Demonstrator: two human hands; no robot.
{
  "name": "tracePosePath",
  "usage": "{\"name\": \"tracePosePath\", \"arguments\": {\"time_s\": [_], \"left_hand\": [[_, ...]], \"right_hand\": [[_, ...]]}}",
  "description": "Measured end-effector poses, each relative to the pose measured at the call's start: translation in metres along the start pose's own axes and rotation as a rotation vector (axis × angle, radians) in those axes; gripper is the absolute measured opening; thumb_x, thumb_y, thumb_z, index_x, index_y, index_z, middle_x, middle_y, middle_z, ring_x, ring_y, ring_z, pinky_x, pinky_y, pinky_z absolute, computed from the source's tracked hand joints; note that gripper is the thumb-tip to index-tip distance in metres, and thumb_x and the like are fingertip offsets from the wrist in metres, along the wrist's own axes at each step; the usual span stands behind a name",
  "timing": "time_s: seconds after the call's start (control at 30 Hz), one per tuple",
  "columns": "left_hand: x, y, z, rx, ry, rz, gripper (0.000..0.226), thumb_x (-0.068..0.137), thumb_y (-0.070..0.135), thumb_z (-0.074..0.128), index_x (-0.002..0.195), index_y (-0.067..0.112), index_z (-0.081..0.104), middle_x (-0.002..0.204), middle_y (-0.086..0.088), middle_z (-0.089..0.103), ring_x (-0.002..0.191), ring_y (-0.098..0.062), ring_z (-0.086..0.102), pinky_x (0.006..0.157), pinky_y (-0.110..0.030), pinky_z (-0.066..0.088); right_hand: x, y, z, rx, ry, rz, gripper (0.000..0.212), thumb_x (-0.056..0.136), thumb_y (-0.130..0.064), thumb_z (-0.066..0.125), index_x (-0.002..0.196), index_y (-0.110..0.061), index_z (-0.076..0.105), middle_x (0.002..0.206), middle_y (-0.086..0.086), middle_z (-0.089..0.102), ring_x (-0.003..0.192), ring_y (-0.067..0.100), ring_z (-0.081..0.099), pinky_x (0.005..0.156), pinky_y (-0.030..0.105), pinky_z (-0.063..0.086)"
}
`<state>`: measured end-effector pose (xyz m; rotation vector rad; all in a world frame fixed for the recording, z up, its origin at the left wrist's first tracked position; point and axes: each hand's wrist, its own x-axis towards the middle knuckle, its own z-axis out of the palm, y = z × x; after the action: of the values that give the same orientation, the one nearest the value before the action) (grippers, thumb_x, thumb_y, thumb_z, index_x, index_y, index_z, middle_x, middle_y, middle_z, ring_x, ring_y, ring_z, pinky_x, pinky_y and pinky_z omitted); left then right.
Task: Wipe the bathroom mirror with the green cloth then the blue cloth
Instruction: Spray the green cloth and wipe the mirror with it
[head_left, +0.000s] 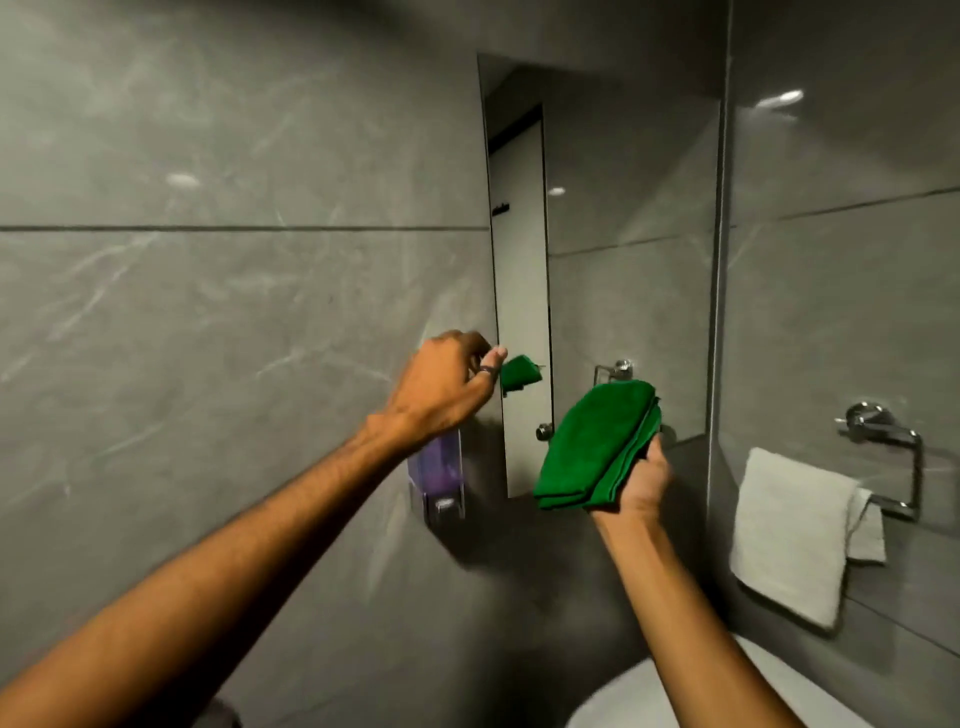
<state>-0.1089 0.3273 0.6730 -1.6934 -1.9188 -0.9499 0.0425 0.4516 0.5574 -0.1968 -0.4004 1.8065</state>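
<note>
1. One folded green cloth (597, 447) is seen, grasped in the right hand (641, 480), its bulk spread above that grip, before one mirror (623, 249).
2. The left hand (441, 387) is curled at the soap dispenser (439, 473); its grip cannot be judged.

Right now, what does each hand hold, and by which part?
Right hand holds the folded green cloth by its lower right edge. Left hand holds nothing visible.

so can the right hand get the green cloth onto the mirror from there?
Probably yes: the right hand holds the folded green cloth just before the mirror, with nothing between them; the left hand sits off its left edge.
</note>
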Motion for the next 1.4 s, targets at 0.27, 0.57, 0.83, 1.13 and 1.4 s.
{"name": "tracePosePath", "arguments": {"time_s": [0.27,0.57,0.83,1.13,1.4], "left_hand": [[0.164,-0.037,-0.098,0.615,0.231,0.081,0.072,0.103,0.052,0.026,0.163,0.017,0.005,0.173,-0.009,-0.004,0.160,-0.030,-0.009,0.131,-0.047,-0.004],[0.199,-0.063,-0.085,0.850,0.521,0.156,0.073,0.098,0.055,0.017,0.161,0.017,0.021,0.170,-0.012,0.016,0.158,-0.034,0.008,0.129,-0.056,0.005],[0.202,-0.061,-0.068,0.872,0.570,0.157,0.077,0.097,0.056,0.019,0.159,0.011,0.023,0.169,-0.018,0.016,0.158,-0.039,0.008,0.126,-0.063,0.010],[0.207,-0.065,-0.060,0.936,0.663,0.203,0.076,0.097,0.053,0.025,0.159,0.010,0.025,0.169,-0.019,0.016,0.158,-0.040,0.010,0.125,-0.065,0.014],[0.215,-0.068,-0.060,0.946,0.693,0.223,0.075,0.098,0.052,0.024,0.161,0.013,0.021,0.170,-0.019,0.015,0.158,-0.041,0.007,0.126,-0.064,0.009]], "right_hand": [[0.096,-0.045,0.220,-0.087,-0.314,-0.293,0.060,0.100,-0.054,0.033,0.088,-0.016,0.077,0.079,0.005,0.077,0.076,0.022,0.071,0.068,0.028,0.060],[0.182,-0.025,0.354,-1.518,-0.625,-1.613,0.053,0.103,-0.041,0.022,0.155,-0.041,0.008,0.167,-0.007,0.002,0.155,0.018,-0.004,0.126,0.045,-0.003],[0.236,-0.077,0.339,-1.473,-0.435,-1.459,0.055,0.100,-0.043,0.011,0.155,-0.039,0.007,0.167,-0.009,0.002,0.155,0.015,-0.003,0.125,0.041,-0.005],[0.361,-0.210,0.282,-1.455,-0.053,-1.211,0.051,0.107,-0.032,0.016,0.157,-0.027,0.011,0.168,0.002,0.004,0.155,0.025,0.005,0.126,0.044,0.006],[0.362,-0.194,0.272,-1.431,0.032,-1.164,0.052,0.106,-0.033,0.017,0.157,-0.024,0.011,0.168,0.004,0.005,0.155,0.026,0.006,0.125,0.044,0.006]]}}
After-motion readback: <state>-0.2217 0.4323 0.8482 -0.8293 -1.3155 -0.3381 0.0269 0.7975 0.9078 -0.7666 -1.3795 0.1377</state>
